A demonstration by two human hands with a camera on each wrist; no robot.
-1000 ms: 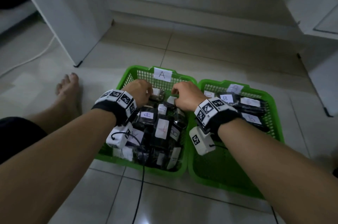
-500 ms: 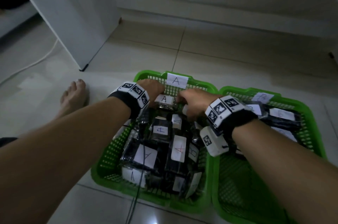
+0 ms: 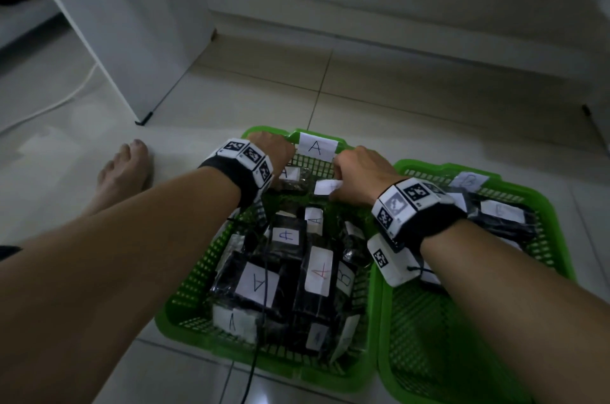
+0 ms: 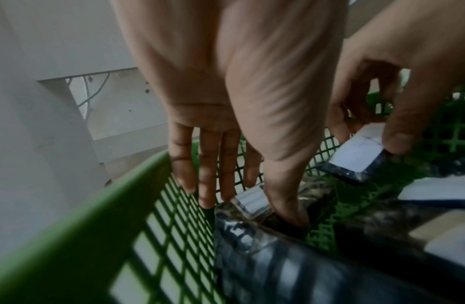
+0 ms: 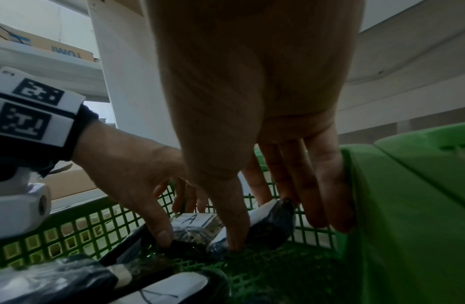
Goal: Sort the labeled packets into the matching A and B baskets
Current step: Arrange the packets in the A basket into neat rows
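Observation:
Two green baskets sit side by side on the floor. Basket A (image 3: 260, 365), on the left, has an "A" tag (image 3: 317, 148) and holds several dark packets with white labels, mostly A and one B (image 3: 345, 276). Basket B (image 3: 445, 354) has a "B" tag (image 3: 470, 181) and some B packets (image 3: 501, 210) at its far end. My left hand (image 3: 274, 152) (image 4: 252, 205) pinches an A packet (image 3: 290, 174) (image 5: 192, 220) at the far left corner of basket A. My right hand (image 3: 356, 172) (image 5: 257, 222) pinches another packet (image 3: 325, 187) (image 4: 356, 152) beside it. That label cannot be read.
A bare foot (image 3: 123, 172) rests on the tiled floor left of basket A. A white cabinet (image 3: 142, 24) stands behind it, with a white cable (image 3: 49, 103) on the floor. A thin black cord (image 3: 254, 354) runs over basket A's packets and front rim.
Both hands have reached further toward the far wall of basket A. The right hand now holds a white-labelled packet tilted up off the pile.

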